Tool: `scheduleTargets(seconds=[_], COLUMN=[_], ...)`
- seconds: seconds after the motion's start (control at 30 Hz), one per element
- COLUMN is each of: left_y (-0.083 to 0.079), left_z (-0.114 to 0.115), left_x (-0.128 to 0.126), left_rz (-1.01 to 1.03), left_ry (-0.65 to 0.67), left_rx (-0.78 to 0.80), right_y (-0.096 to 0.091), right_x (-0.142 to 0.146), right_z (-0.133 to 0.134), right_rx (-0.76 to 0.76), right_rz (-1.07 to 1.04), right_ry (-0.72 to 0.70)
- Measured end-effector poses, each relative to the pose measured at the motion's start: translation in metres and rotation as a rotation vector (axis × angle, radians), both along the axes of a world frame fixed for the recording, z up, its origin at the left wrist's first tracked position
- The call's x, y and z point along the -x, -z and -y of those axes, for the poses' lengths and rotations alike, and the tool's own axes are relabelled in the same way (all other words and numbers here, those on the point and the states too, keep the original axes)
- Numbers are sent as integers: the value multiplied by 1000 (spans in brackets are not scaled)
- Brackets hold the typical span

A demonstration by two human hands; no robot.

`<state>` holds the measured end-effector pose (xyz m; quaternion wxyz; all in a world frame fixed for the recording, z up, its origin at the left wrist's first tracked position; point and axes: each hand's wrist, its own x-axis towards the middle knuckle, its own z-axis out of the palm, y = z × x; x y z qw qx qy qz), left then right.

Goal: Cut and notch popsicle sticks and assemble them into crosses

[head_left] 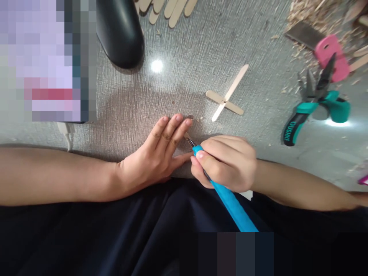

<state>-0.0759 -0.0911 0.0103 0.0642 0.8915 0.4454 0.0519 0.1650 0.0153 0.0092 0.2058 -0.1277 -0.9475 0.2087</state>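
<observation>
My left hand (161, 147) lies palm down near the table's front edge, fingers stretched out and thumb pointing right. A small pale bit, perhaps wood, shows beside its index finger; whatever is under the palm is hidden. My right hand (227, 163) is closed round a blue utility knife (230, 201), its slim metal tip angled down beside my left index finger. Beyond my hands, two wooden craft sticks (233, 87) lie crossed, with a small dark mark where they meet.
Teal-and-black pliers (304, 105) lie at the right, below a pink-handled blade (332, 57) and wood shavings (304, 11). Several craft sticks (175, 11) are at the back. A rounded black object (122, 34) stands left of them, near a blurred screen-like area with a white cable (67, 132).
</observation>
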Motion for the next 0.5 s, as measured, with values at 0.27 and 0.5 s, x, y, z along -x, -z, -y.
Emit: scheduleTargets(seconds=[0.27, 0.5], left_y=[2, -1], left_z=[0, -2], left_x=[2, 2], left_rz=[-19, -69], left_ry=[24, 56], left_rx=[-19, -57], right_y=[13, 4], right_x=[-12, -24], right_z=[-6, 7], right_rx=[-68, -17], right_rz=[-110, -68], right_ry=[-30, 53])
